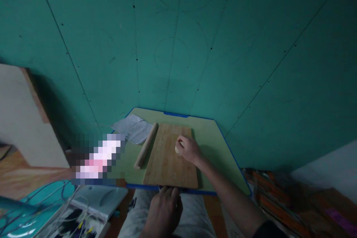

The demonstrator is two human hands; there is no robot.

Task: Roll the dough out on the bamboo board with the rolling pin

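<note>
My right hand (190, 149) is closed around a pale, rounded lump that looks like a dough ball (177, 150), on the right half of a wooden board (167, 169). Part of the lump is hidden by my fingers. At the board's near edge, low in the view, my left hand (165, 208) has its fingers curled in. A thin light sliver shows by its fingertips, too small to name. A wooden rolling pin (146, 147) lies along the board's left side.
Under the board is a light green table (208, 124) with a blue rim, against a green wall (178, 44). Printed paper (136, 128) lies at its back left. To the lower left stands an open box (80, 215) with cables. Stacked items (275, 197) are at right.
</note>
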